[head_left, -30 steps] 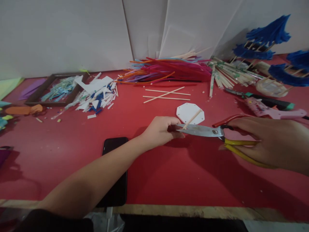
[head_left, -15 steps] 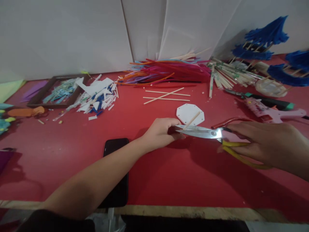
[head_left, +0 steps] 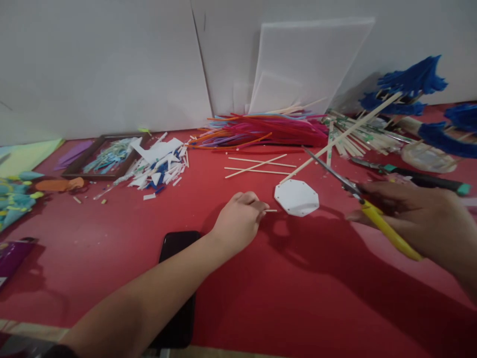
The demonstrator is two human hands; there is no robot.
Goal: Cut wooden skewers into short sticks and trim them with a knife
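My left hand [head_left: 238, 219] is closed in a pinch above the red table, with a short end of a thin wooden stick [head_left: 271, 211] poking out from the fingertips. My right hand [head_left: 413, 214] grips yellow-handled scissors [head_left: 372, 214], the blades pointing up and left. Behind the blades a long wooden stick [head_left: 346, 133] slants up to the right; I cannot tell whether it touches them or the table. Between the hands lies a white octagonal piece [head_left: 297, 198] with small holes along its edge. Three thin sticks [head_left: 257, 165] lie crossed just beyond it.
A black phone [head_left: 175, 318] lies under my left forearm. Paper scraps [head_left: 164, 164] and a brown tray [head_left: 70, 169] are at back left. Coloured pipe cleaners [head_left: 261, 130] line the wall. Pliers [head_left: 421, 179] and blue fringed models [head_left: 413, 74] stand at right.
The scissors have pulled away right from my left hand and turned upward. A long stick now slants behind them, while a short piece stays in my left hand. The view has tilted up slightly.
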